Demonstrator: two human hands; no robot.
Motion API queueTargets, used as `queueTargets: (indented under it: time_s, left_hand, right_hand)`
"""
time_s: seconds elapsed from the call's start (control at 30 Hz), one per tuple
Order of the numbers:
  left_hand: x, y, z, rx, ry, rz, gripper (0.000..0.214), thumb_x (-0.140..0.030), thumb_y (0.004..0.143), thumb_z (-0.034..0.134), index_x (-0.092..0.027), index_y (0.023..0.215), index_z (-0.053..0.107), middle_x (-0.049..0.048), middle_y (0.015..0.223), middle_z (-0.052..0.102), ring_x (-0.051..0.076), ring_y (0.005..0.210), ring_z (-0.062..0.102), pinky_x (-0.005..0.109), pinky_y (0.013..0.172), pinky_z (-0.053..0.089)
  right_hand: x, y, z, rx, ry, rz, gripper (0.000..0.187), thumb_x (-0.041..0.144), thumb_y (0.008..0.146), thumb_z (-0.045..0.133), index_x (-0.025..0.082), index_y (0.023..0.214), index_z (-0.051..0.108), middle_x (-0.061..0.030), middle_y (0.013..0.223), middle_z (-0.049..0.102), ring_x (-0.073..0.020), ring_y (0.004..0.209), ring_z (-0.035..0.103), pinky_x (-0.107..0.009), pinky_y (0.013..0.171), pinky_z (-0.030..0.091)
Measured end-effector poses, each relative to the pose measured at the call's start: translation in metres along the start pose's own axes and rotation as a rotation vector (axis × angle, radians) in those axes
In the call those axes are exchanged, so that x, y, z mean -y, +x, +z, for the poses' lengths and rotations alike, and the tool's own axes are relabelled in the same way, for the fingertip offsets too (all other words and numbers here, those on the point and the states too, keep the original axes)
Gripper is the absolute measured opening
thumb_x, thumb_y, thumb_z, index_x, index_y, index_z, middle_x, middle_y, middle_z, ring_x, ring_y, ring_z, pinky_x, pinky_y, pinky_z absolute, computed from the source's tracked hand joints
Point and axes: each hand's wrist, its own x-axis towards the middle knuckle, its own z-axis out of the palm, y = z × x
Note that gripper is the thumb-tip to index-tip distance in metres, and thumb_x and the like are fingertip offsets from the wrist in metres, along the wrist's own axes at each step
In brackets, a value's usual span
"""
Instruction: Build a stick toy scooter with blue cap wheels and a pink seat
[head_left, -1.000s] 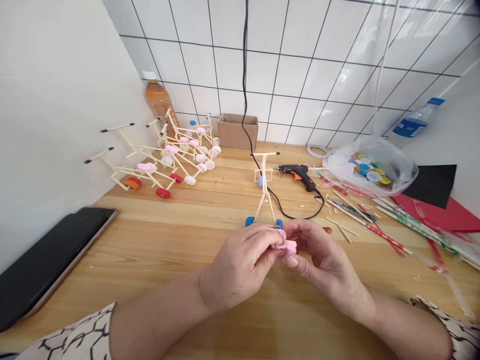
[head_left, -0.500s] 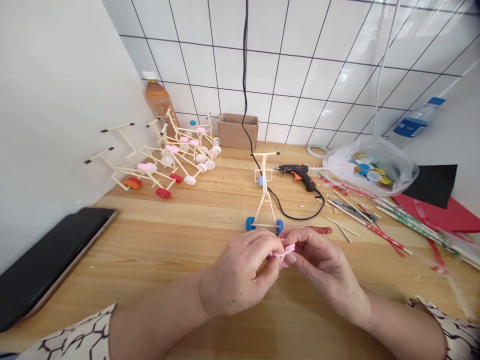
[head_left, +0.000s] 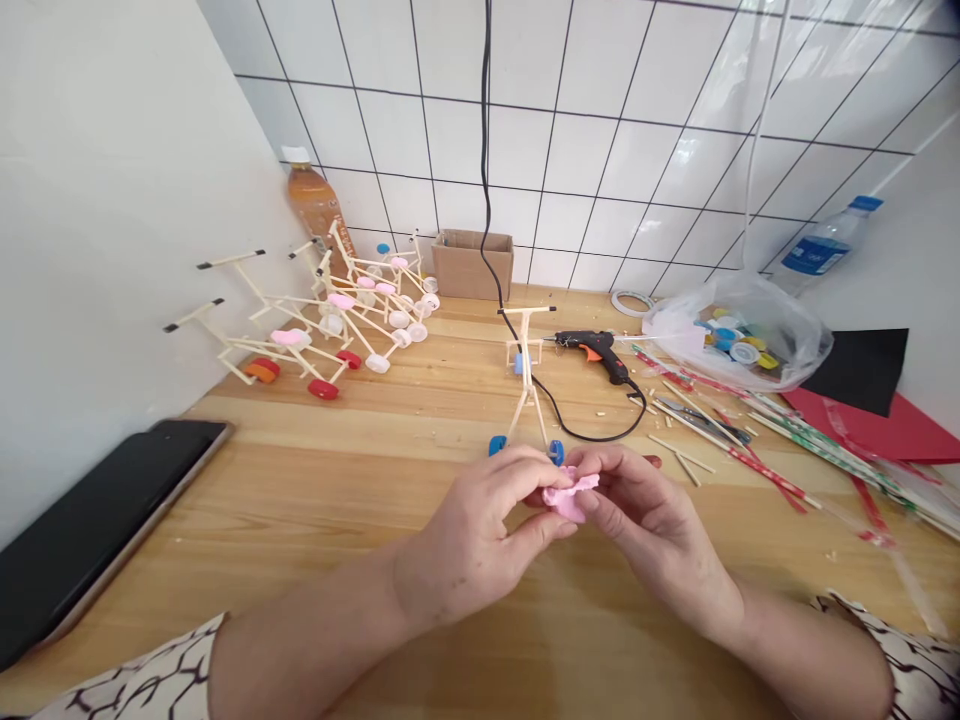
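A small soft pink piece point(head_left: 570, 500), folded and rough at its edge, is pinched between my two hands above the table front. My left hand point(head_left: 487, 535) grips its left side between thumb and fingers. On the other side, the thumb and fingertips of my right hand point(head_left: 656, 530) hold its right end. Just beyond my fingers stands a tricycle model of thin wooden sticks point(head_left: 527, 370), with blue bottle-cap wheels point(head_left: 556, 452) at its near end, partly hidden by my hands.
Several finished-looking stick tricycles point(head_left: 292, 335) with pink seats stand at left. A glue gun point(head_left: 596, 350) lies behind my right hand, its cord looping on the table. Sticks point(head_left: 731, 450), scissors point(head_left: 705, 418) and a bag of caps point(head_left: 780, 375) are at right. A black phone point(head_left: 112, 530) lies at far left.
My fingers have shifted on the pink piece, and more of its face now shows below the fold. The left thumb has moved a little to the right along it.
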Motion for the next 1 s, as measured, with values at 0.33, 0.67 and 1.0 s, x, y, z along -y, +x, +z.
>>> queueTargets:
  time_s: [0.33, 0.67, 1.0]
  left_hand:
    - [0.0073, -0.0038, 0.0008, 0.032, 0.170, 0.170, 0.008, -0.005, 0.083, 0.051, -0.013, 0.084, 0.052, 0.0070, 0.082, 0.062, 0.013, 0.079, 0.058, 0.025, 0.073, 0.050]
    - [0.0016, -0.0015, -0.0005, 0.001, -0.047, 0.003, 0.006, -0.008, 0.084, 0.051, -0.013, 0.084, 0.054, 0.0054, 0.080, 0.066, 0.010, 0.075, 0.062, 0.023, 0.074, 0.050]
    - [0.0068, 0.0013, -0.0013, -0.028, 0.029, 0.077, 0.006, -0.014, 0.081, 0.060, -0.011, 0.086, 0.062, 0.0076, 0.083, 0.062, 0.011, 0.077, 0.059, 0.022, 0.070, 0.049]
  right_hand:
    - [-0.0075, -0.0050, 0.0007, 0.013, -0.238, -0.126, 0.012, 0.016, 0.086, 0.053, 0.026, 0.093, 0.053, -0.0015, 0.095, 0.053, -0.0132, 0.090, 0.054, -0.027, 0.078, 0.047]
    - [-0.0023, -0.0010, 0.0014, 0.006, -0.017, 0.002, 0.003, 0.020, 0.089, 0.051, 0.023, 0.090, 0.051, 0.0003, 0.090, 0.051, -0.0086, 0.078, 0.054, -0.021, 0.071, 0.048]
    - [-0.0082, -0.0033, -0.0004, -0.007, -0.211, -0.108, 0.007, 0.018, 0.087, 0.053, 0.025, 0.090, 0.051, -0.0010, 0.095, 0.051, -0.0124, 0.089, 0.054, -0.025, 0.077, 0.047]
